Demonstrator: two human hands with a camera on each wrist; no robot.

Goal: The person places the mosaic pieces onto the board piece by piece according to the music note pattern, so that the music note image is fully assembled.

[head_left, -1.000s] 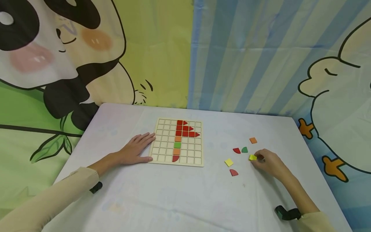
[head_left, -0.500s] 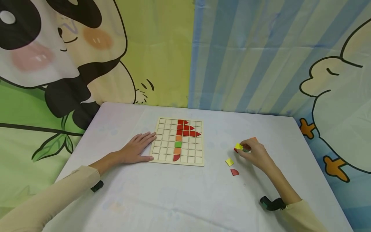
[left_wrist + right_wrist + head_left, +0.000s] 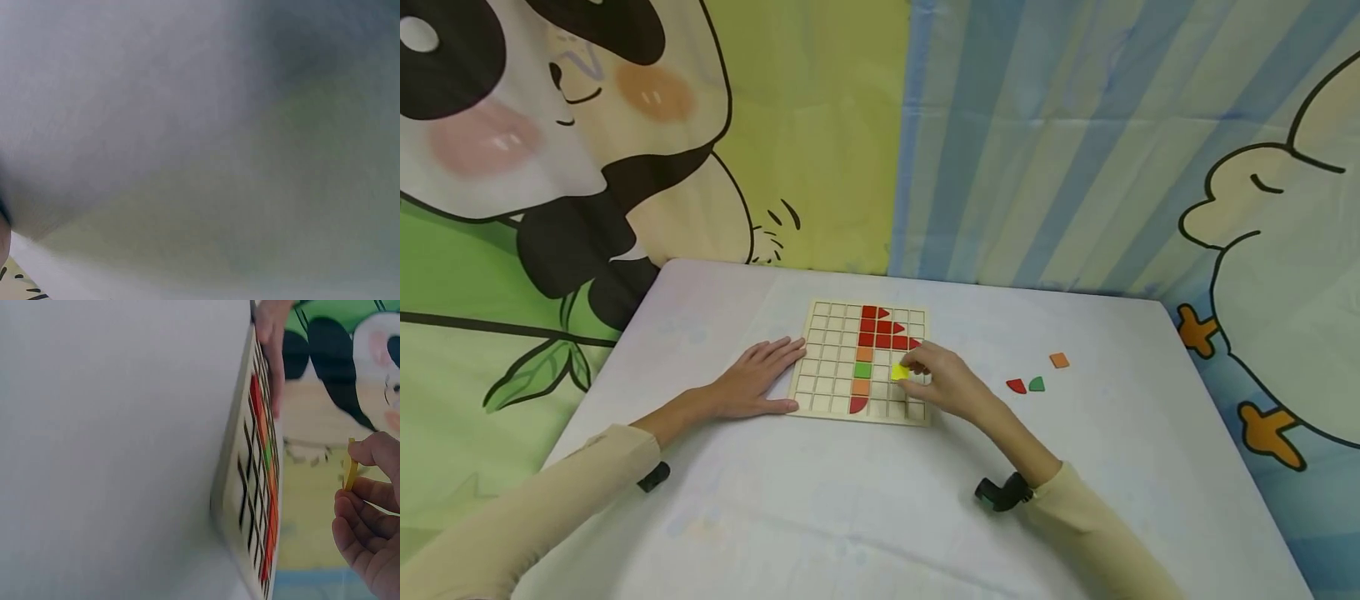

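A square wooden grid board [image 3: 826, 392] lies on the table with red, orange and green tiles set in a flag-like pattern. My left hand [image 3: 752, 381] lies spread at its left edge, fingers and thumb touching the rim. Above the board's right half, my right hand [image 3: 946, 379] pinches a yellow square tile [image 3: 899, 372]. The right wrist view shows this yellow tile [image 3: 350, 465] edge-on between thumb and fingertips, apart from the board. To the right lie a red quarter-round tile [image 3: 1016, 386], a green quarter-round tile [image 3: 1036, 383] and an orange square tile [image 3: 1059, 360].
A white cloth covers the table [image 3: 850, 508]. Printed curtains [image 3: 820, 142] hang behind and beside it. The left wrist view is mostly blurred pale cloth. My right forearm covers the spot where another yellow tile and a red quarter-round lay earlier.
My right hand has lifted the yellow square from the loose tiles and carried it left, over the board. My left hand stays in place.
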